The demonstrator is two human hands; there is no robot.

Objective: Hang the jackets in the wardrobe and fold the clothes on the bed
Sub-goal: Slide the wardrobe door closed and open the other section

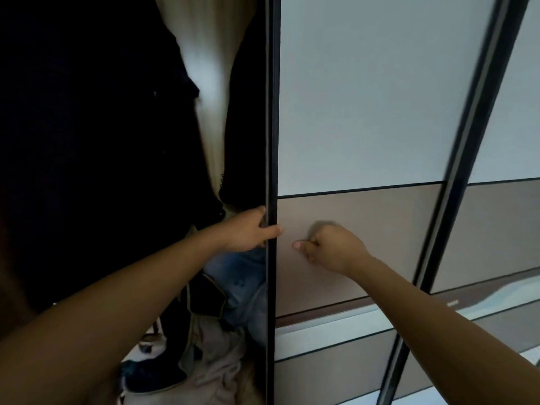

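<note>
Left grip (251, 229) grasping door (359, 112) edge, right grip (330, 247) clenched empty against door, dark clothes (102, 141) hanging beside.

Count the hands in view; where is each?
2. The left hand grips the dark edge of the wardrobe door; the right hand, fingers curled, is in front of its brown panel. No others show.

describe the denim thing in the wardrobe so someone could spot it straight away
Find the sliding wardrobe door with white upper and brown lower panels; the left hand grips its black vertical edge. Directly below that hand, inside the open wardrobe, sits the faded blue denim garment. It is the only blue piece, with black hanging clothes above-left and crumpled beige cloth beneath.
</note>
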